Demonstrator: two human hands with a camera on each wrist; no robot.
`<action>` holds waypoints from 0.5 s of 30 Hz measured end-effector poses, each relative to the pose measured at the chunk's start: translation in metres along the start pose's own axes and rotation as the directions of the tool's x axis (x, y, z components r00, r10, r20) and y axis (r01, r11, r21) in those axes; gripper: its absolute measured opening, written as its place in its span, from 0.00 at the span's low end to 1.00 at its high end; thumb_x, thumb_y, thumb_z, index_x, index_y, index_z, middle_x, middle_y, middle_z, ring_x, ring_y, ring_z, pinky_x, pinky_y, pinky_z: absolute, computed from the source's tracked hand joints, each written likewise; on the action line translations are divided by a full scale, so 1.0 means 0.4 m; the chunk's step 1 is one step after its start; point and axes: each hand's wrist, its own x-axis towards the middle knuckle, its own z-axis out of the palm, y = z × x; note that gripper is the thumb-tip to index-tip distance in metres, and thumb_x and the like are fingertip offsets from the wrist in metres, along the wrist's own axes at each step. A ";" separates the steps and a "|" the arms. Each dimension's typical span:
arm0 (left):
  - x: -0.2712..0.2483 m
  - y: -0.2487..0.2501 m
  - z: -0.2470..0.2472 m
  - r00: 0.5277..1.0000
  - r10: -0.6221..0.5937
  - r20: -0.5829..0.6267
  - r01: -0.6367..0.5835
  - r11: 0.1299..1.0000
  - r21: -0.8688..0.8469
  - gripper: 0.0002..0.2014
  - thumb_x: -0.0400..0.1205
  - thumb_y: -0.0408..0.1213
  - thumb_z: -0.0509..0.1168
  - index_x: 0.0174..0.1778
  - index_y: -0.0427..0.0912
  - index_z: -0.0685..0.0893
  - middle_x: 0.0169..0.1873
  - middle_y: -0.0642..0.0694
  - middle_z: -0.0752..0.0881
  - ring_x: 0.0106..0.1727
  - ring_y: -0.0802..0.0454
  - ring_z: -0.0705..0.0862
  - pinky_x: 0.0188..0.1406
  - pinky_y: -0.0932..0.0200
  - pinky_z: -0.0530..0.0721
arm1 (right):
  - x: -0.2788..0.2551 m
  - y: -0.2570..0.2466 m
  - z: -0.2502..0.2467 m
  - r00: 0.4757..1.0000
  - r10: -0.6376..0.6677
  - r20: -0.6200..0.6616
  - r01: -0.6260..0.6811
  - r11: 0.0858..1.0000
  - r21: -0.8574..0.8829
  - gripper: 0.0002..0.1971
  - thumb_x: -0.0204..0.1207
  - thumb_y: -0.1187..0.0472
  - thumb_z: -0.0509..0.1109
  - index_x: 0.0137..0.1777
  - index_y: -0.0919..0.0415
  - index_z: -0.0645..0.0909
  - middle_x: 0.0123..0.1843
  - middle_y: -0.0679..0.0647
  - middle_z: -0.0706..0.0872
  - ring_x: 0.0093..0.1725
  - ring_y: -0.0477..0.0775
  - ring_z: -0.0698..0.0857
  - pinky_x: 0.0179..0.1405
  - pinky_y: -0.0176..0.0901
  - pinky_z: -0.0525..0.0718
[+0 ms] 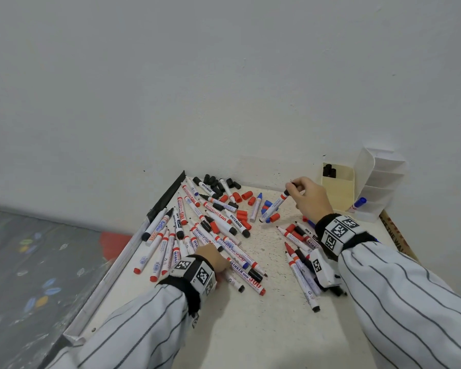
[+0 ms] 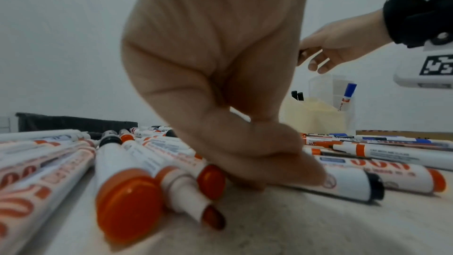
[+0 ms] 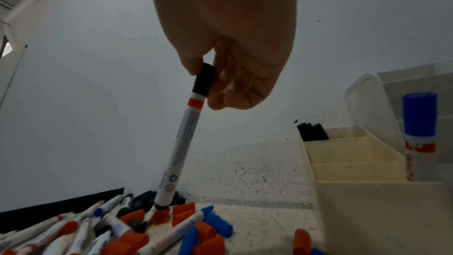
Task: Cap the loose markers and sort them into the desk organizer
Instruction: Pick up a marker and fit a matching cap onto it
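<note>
Striped sleeves frame the head view: right hand [image 1: 308, 199] pinches a black-capped marker [image 1: 273, 206] by its cap, barrel slanting down-left, organizer [image 1: 367, 182] just right. Left wrist view: left hand [image 2: 220, 84] curls onto a lying marker [image 2: 348, 183]. Right wrist view: marker hangs near-upright, organizer rightward

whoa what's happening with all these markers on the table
A person is capping loose markers and sorting them into a desk organizer. Their right hand holds a black-capped marker by its cap, lifted above a scatter of loose caps. Their left hand is down in the big pile, gripping another marker lying on the table. The organizer holds one blue-capped marker and a few black-capped ones; most markers remain unsorted.
</note>
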 end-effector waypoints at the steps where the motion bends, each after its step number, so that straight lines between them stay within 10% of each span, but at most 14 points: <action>1: 0.000 0.001 0.002 1.000 -0.007 0.005 0.007 0.999 -0.038 0.22 0.77 0.45 0.69 0.60 0.32 0.81 0.55 0.38 0.87 0.56 0.43 0.87 0.58 0.51 0.85 | 0.008 0.001 -0.010 1.000 -0.001 -0.017 0.001 1.000 -0.005 0.12 0.80 0.55 0.64 0.52 0.64 0.81 0.40 0.50 0.81 0.36 0.52 0.79 0.41 0.48 0.81; 4: -0.007 0.002 -0.004 0.996 -0.037 0.077 0.046 0.991 -0.127 0.19 0.78 0.44 0.70 0.56 0.32 0.82 0.50 0.38 0.89 0.51 0.44 0.89 0.55 0.51 0.86 | 0.038 -0.005 -0.050 0.996 -0.012 -0.084 0.011 1.000 -0.011 0.11 0.81 0.59 0.63 0.55 0.65 0.80 0.39 0.45 0.79 0.43 0.52 0.80 0.47 0.54 0.84; 8: -0.012 0.006 -0.032 0.988 -0.082 0.129 0.129 0.896 -0.426 0.11 0.83 0.37 0.63 0.38 0.34 0.79 0.27 0.41 0.82 0.16 0.51 0.81 0.16 0.64 0.82 | 0.096 -0.010 -0.121 0.956 -0.044 -0.291 0.026 0.998 -0.062 0.12 0.82 0.63 0.60 0.59 0.69 0.78 0.49 0.58 0.84 0.50 0.56 0.81 0.49 0.37 0.74; 15: 0.018 0.043 -0.087 0.990 -0.027 0.135 0.119 0.660 -0.742 0.10 0.84 0.38 0.58 0.43 0.34 0.72 0.28 0.39 0.80 0.26 0.45 0.82 0.16 0.62 0.80 | 0.174 0.020 -0.218 0.867 -0.084 -0.491 -0.034 0.973 -0.227 0.14 0.83 0.68 0.56 0.65 0.71 0.74 0.64 0.68 0.75 0.61 0.63 0.77 0.57 0.33 0.68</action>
